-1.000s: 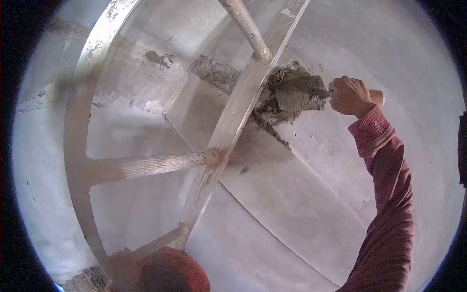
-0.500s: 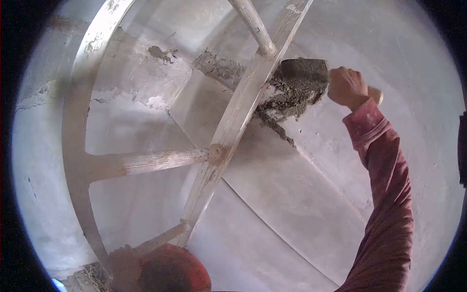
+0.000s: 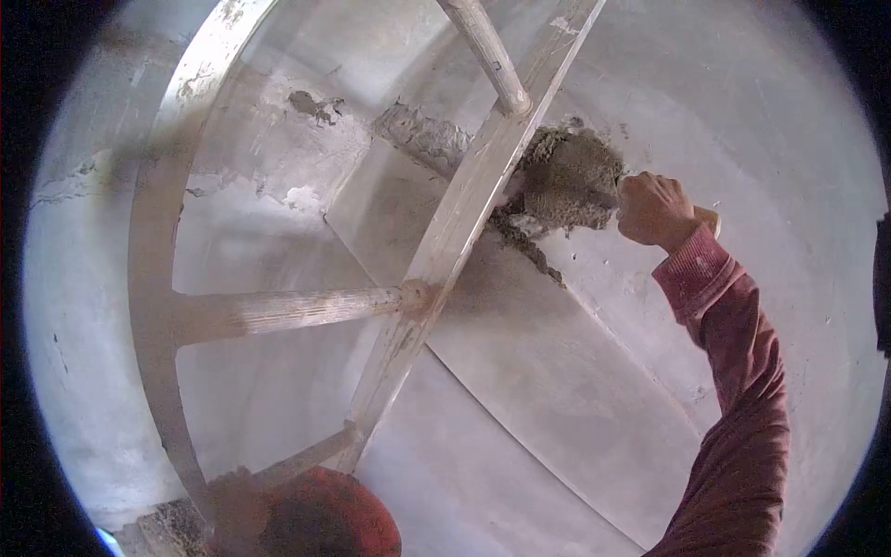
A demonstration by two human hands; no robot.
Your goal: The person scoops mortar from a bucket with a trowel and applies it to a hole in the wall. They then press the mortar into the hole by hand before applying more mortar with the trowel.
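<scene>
My right hand [image 3: 655, 212] is closed around the pale handle of a trowel [image 3: 708, 221]. Its blade, hard to separate from the grey mortar, lies against a wet mortar patch [image 3: 561, 167] on the wall. A rough strip of mortar [image 3: 529, 246] trails down and to the right beneath the patch. In the lower left, my left hand [image 3: 237, 506] appears as a dark, blurred shape by the ladder, beside a rounded red shape [image 3: 339, 511] that I cannot make out. The left fingers do not show clearly.
A wooden ladder [image 3: 445, 232] with round rungs [image 3: 297, 311] stands between me and the wall, partly in front of the mortar. Broken plaster [image 3: 316, 107] marks the wall at the upper left. Something crusted with mortar [image 3: 172, 529] shows at the bottom left.
My right hand has moved down with the trowel. The dark blade face, plainly seen before, is now turned or covered with mortar. The left hand stays almost where it was.
</scene>
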